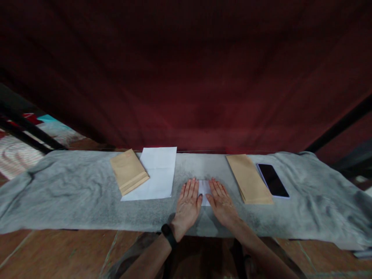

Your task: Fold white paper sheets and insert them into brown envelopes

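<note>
A small piece of white paper, seemingly folded, lies flat on the grey cloth between my hands. My left hand rests palm down over its left side, fingers stretched out and pointing away from me. On the right side my right hand lies flat in the same way, its thumb close to my left thumb. Both hands cover the paper's side edges, so its full width is hidden.
To the left, a brown paper envelope overlaps a larger white sheet. On the right lie brown folded paper and a phone. Grey cloth covers the narrow surface; dark red fabric hangs behind it.
</note>
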Motion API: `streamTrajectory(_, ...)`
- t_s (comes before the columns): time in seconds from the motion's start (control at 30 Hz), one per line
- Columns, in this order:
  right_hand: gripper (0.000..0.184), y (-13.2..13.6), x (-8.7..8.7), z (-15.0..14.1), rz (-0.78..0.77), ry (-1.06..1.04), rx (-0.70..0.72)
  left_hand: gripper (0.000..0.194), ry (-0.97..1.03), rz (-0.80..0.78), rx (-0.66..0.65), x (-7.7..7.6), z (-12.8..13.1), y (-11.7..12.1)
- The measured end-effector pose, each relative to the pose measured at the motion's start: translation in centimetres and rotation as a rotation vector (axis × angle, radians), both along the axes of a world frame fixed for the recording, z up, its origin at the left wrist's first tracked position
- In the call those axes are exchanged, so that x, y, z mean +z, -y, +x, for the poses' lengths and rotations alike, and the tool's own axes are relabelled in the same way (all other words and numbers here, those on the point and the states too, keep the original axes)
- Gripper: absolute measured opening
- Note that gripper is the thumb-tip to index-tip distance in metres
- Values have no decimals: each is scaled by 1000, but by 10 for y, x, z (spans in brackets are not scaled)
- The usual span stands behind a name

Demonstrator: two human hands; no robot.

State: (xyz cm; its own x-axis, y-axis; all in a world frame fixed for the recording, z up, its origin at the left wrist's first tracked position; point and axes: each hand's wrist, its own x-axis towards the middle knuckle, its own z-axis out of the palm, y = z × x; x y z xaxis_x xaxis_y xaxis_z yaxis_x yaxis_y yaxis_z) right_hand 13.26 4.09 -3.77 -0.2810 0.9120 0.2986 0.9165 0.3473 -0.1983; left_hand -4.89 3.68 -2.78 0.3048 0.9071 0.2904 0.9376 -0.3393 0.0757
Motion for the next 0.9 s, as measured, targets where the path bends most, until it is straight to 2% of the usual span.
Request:
streamTrajectory(0.13,56,4,-4,-8,23,12,78,57,-13,-48,-63,-1,1,3)
streamTrajectory(0.4,56,3,-16,3,111,39,14,57,-27,-24,13,-4,-9,4)
streamTrajectory(0.63,62,2,-25,11,116,65,-9,61,-37,-33,36,-2,-18,6)
streamTrajectory(0.9,66,2,-26,17,114,53,-19,63,-33,-11,52,-2,-20,9)
